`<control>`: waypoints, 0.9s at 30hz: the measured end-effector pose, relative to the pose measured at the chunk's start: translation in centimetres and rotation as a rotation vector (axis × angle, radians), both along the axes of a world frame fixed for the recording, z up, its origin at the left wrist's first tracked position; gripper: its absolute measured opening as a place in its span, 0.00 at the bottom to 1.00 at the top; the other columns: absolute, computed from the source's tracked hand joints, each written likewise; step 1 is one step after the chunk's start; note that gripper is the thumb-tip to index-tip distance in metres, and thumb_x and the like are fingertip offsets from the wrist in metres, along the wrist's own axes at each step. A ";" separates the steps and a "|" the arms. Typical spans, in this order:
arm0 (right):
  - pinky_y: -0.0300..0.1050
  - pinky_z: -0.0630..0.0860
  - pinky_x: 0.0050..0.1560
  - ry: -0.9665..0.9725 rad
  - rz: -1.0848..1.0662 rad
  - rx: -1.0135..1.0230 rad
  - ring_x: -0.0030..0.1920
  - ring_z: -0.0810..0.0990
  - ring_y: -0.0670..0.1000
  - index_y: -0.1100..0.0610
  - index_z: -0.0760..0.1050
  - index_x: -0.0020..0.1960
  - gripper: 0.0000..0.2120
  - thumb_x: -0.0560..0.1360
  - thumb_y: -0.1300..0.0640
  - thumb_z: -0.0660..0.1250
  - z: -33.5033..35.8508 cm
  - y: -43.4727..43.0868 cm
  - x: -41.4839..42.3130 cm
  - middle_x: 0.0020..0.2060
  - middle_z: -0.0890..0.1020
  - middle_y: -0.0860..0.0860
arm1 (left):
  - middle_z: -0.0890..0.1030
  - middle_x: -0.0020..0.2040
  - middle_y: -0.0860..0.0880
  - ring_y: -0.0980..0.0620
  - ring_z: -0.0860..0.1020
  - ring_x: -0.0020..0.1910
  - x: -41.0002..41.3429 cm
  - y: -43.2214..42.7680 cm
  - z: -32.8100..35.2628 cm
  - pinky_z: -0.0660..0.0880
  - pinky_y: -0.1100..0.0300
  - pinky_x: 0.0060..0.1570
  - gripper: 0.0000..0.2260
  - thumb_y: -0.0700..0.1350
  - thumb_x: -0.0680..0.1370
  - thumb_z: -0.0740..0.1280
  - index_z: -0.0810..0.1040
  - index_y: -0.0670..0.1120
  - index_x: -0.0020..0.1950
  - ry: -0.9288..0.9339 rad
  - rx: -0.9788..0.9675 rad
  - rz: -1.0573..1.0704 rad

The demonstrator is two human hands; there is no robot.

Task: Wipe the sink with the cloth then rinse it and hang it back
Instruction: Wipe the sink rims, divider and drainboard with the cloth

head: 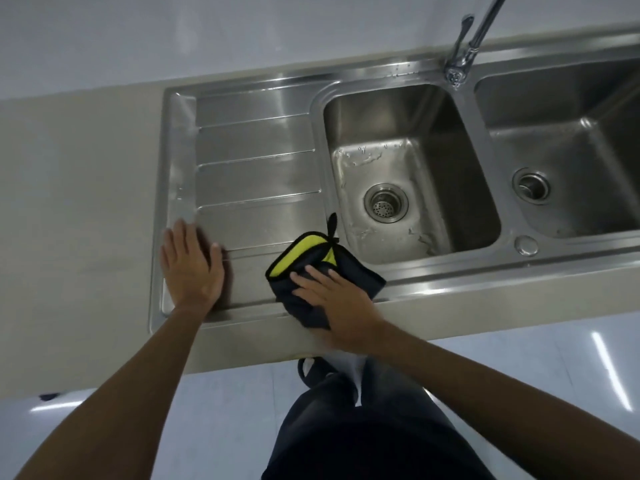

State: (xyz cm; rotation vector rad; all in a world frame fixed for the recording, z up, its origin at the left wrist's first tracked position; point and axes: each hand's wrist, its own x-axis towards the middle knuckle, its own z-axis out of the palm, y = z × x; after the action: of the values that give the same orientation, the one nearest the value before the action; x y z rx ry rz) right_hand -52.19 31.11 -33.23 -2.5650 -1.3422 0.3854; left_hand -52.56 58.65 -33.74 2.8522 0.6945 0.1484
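A dark blue cloth (353, 271) with a yellow inner face and a black hanging loop lies folded on the front rim of the stainless steel sink (256, 174), between the ribbed drainboard and the left basin. My right hand (336, 303) presses flat on the cloth, fingers spread over it. My left hand (192, 263) rests flat and open on the drainboard's front left corner, holding nothing. The left basin (391, 123) shows water drops around its drain strainer (385, 202).
A second basin (571, 133) with its own drain lies to the right. A chrome tap (467, 43) rises behind the divider between the basins. Beige counter (76, 188) extends left of the sink. My legs and a glossy floor show below the counter edge.
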 end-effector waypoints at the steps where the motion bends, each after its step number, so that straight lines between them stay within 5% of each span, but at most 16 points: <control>1: 0.50 0.55 0.74 0.028 -0.027 0.033 0.75 0.57 0.50 0.53 0.67 0.70 0.26 0.73 0.50 0.64 -0.1 -1.7 0.5 0.74 0.63 0.47 | 0.60 0.75 0.39 0.37 0.55 0.75 -0.1 0.4 -0.1 0.52 0.43 0.74 0.26 0.51 0.80 0.55 0.61 0.38 0.74 0.012 0.002 -0.008; 8: 0.52 0.56 0.72 0.070 -0.119 0.014 0.76 0.55 0.48 0.50 0.65 0.71 0.25 0.75 0.48 0.57 0.9 -8.9 2.6 0.74 0.61 0.44 | 0.59 0.76 0.39 0.37 0.55 0.75 -0.3 1.0 -0.6 0.49 0.44 0.74 0.30 0.56 0.77 0.49 0.61 0.38 0.74 0.077 0.051 -0.048; 15: 0.54 0.54 0.74 -0.074 0.186 -0.099 0.75 0.54 0.54 0.53 0.62 0.73 0.31 0.73 0.43 0.57 0.5 0.4 1.6 0.75 0.59 0.50 | 0.59 0.76 0.42 0.40 0.54 0.76 -0.3 1.0 -0.7 0.48 0.47 0.74 0.29 0.56 0.78 0.48 0.62 0.40 0.74 0.047 0.025 -0.044; 19: 0.58 0.55 0.72 -0.066 0.277 -0.143 0.75 0.55 0.57 0.54 0.62 0.73 0.33 0.74 0.40 0.46 0.3 6.3 0.8 0.76 0.58 0.52 | 0.65 0.74 0.42 0.41 0.59 0.75 -0.3 1.1 -0.5 0.55 0.45 0.72 0.25 0.52 0.79 0.51 0.66 0.41 0.72 -0.028 -0.009 -0.020; 22: 0.58 0.51 0.74 -0.083 0.332 -0.146 0.76 0.50 0.57 0.55 0.59 0.75 0.31 0.76 0.41 0.47 0.1 9.2 0.4 0.77 0.54 0.52 | 0.74 0.67 0.43 0.40 0.70 0.65 0.6 1.7 0.3 0.66 0.45 0.60 0.18 0.49 0.80 0.55 0.75 0.42 0.63 -0.086 0.027 0.022; 27: 0.56 0.51 0.74 -0.070 0.321 -0.122 0.76 0.54 0.56 0.54 0.61 0.74 0.31 0.75 0.43 0.43 0.7 9.1 0.8 0.76 0.58 0.51 | 0.76 0.52 0.42 0.41 0.71 0.49 3.1 4.9 2.1 0.66 0.48 0.48 0.18 0.49 0.78 0.50 0.77 0.43 0.50 -0.097 0.073 -0.061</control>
State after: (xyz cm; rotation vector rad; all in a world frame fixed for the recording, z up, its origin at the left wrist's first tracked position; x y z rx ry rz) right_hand -51.39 40.25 -32.54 -2.4766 -1.8164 0.4476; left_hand -49.49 63.53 -31.65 2.9085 0.5945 0.3061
